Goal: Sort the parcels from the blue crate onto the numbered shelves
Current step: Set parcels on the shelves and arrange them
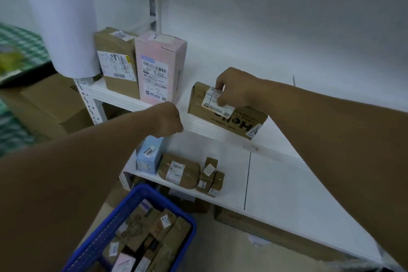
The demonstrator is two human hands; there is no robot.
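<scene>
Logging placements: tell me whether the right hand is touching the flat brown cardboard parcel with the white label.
Touching. The head view shows the right hand with fingers pressed on the white label of the flat brown cardboard parcel, gripping its upper edge above the white shelf.

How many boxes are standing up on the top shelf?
2: a brown cardboard box by the post and a tall pink box beside it. The right hand holds a third brown box, not yet shelved.

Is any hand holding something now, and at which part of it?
The right hand grips the brown cardboard parcel at its upper edge, fingers over the white label. The left hand is a closed fist, seemingly empty.
</scene>
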